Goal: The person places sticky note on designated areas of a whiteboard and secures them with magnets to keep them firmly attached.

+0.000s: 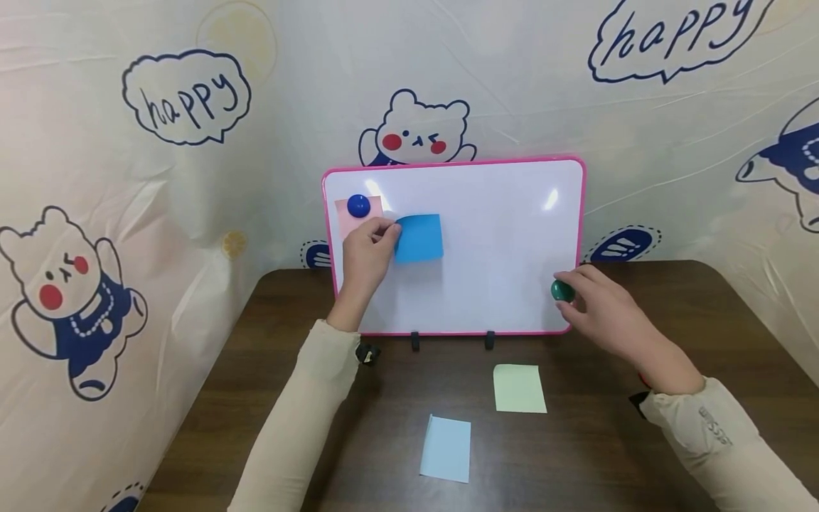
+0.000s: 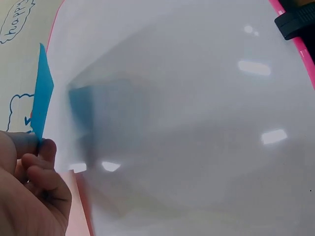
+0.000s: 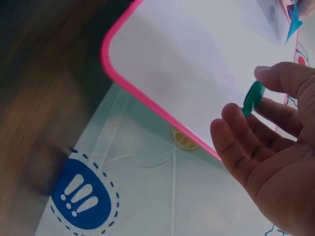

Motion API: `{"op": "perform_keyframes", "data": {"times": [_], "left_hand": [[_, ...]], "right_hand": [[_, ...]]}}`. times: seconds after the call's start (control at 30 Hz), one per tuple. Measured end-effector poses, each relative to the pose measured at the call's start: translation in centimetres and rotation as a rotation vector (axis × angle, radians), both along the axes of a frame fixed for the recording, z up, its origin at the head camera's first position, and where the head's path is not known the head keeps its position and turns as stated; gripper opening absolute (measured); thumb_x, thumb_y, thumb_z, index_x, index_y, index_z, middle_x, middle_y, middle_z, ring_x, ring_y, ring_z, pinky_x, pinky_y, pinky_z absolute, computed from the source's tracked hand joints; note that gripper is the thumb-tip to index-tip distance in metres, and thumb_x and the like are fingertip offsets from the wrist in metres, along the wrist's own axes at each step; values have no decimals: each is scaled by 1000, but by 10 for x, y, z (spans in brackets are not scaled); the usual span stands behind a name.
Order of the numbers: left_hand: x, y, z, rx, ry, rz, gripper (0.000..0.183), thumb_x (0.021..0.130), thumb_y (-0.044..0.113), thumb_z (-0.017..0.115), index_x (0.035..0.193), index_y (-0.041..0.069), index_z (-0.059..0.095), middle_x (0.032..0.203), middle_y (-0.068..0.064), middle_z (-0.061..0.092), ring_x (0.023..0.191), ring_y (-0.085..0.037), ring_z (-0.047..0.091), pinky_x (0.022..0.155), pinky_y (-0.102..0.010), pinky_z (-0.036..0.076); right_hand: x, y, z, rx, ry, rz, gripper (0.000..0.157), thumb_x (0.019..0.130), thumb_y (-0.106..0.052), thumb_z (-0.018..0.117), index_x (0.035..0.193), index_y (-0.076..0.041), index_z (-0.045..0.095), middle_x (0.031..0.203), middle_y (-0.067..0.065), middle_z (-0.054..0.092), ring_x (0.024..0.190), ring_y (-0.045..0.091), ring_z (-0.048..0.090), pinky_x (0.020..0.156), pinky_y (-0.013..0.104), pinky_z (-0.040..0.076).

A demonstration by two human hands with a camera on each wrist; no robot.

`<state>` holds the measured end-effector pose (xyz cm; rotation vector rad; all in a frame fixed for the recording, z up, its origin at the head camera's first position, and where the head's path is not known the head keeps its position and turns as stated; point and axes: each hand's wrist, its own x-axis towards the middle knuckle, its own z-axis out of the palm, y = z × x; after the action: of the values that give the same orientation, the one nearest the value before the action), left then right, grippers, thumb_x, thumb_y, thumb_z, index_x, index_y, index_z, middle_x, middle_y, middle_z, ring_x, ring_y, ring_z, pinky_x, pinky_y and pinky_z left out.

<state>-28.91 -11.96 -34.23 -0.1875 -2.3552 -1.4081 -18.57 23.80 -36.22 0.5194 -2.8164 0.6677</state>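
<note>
My left hand pinches a blue sticky note by its left edge, in front of the pink-framed whiteboard. From the left wrist view, the blue note stands off the board's surface, which mirrors it. My right hand holds a round green magnet between thumb and fingers near the board's lower right corner. In the right wrist view the green magnet is tilted and apart from the board. A pink note, under a blue magnet, hangs at the board's upper left.
On the brown table lie a pale green note and a light blue note. Black feet support the board's lower edge. Behind it hangs a printed cloth with cartoon bears.
</note>
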Motion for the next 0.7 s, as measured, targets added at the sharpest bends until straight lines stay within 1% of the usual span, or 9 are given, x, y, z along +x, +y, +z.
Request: {"op": "perform_keyframes", "data": {"times": [0.2,0.33,0.5,0.57,0.7], "left_hand": [[-5,0,3,-14,-17,26,28,101,31,64,113,8,74,97,-4,71,84,-21,61,77,-35,56],[-8,-1,5,-24,-26,47,28,100,32,65,115,10,74,100,-4,71,86,-20,63,81,-34,57],[-11,-1,8,-3,11,51,27,100,30,65,116,9,73,100,-4,71,85,-19,64,83,-34,57],[-13,-1,9,6,28,54,27,100,29,65,115,8,73,99,-4,71,85,-18,64,82,-33,57],[-17,2,10,18,52,67,25,100,28,65,115,8,73,99,-3,70,86,-17,63,83,-31,56]], "right_hand": [[-3,-5,0,2,19,3,47,88,-5,76,131,5,59,114,19,58,86,29,56,72,43,57],[-6,-12,2,-21,38,18,51,88,-4,76,134,5,56,113,18,59,91,30,60,77,47,58],[-10,-23,8,-76,30,18,52,88,-3,76,135,5,55,116,19,57,101,34,64,84,52,56],[-12,-29,10,-91,21,15,51,89,-3,76,135,5,56,118,19,56,102,34,64,85,52,55],[-17,-40,12,-106,40,39,48,89,-3,76,132,5,58,118,18,55,101,33,64,85,50,56]]}}
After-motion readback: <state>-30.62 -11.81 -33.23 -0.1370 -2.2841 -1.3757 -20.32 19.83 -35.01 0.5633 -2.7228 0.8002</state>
